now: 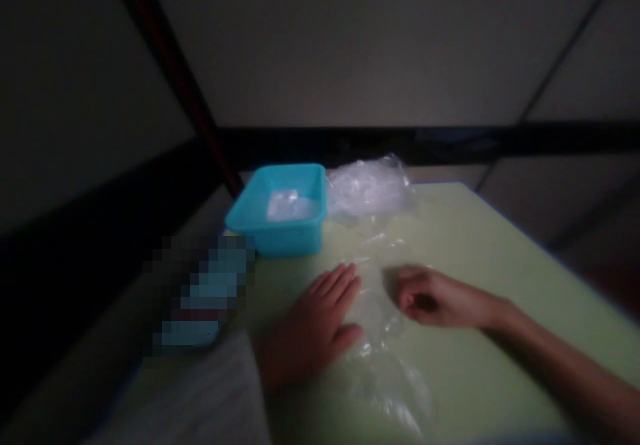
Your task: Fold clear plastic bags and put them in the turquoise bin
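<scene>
A clear plastic bag (380,371) lies flat and wrinkled on the yellow-green table (480,251). My left hand (317,321) rests palm down at its left edge, fingers stretched out and thumb apart. On the other side of the bag, my right hand (437,298) is closed with the fingers curled in. Whatever it may hold is hidden. Beyond my left hand stands a turquoise plastic basin (290,241), with flat, clear-whitish packets (285,206) inside.
Behind the bag, beside the basin, sits a pile of clear plastic bags (370,188). A pixelated bluish object (210,295) lies along the table's left edge. Pale panels (360,45) rise behind the table. The scene is dim and blurred.
</scene>
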Tool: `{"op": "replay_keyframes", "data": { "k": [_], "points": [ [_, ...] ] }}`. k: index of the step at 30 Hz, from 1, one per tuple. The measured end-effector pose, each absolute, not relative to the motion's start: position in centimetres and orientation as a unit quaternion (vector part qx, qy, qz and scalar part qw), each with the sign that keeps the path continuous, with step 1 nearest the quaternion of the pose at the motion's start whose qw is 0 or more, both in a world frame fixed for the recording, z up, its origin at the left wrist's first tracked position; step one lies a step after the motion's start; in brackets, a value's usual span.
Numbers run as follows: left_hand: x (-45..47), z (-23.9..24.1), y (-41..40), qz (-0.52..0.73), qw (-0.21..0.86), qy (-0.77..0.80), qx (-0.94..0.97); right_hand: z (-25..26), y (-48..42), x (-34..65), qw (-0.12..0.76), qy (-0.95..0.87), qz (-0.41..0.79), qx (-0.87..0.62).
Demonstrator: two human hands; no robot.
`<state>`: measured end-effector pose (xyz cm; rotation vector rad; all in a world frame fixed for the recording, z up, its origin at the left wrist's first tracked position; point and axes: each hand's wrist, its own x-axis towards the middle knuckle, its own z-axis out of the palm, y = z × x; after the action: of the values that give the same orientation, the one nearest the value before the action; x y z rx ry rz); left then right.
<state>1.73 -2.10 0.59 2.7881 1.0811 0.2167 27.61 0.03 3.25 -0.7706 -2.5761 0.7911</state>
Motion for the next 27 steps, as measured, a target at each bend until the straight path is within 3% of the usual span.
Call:
{"op": "replay_keyframes", "data": {
  "k": [5, 18, 27],
  "points": [
    [1.7, 0.5, -2.1, 0.085, 0.072, 0.355, 0.928, 3.8, -0.2, 28.2, 0.148, -0.903, 0.262, -0.307],
    [1.8, 0.5, -2.1, 0.083, 0.069, 0.355, 0.928, 2.1, -2.0, 25.7, 0.144, -0.975, -0.05, -0.163],
    [1.7, 0.2, -2.0, 0.09, 0.056, 0.351, 0.93, 2.6, -2.1, 24.9, 0.2, -0.959, -0.094, -0.175]
  ]
}}
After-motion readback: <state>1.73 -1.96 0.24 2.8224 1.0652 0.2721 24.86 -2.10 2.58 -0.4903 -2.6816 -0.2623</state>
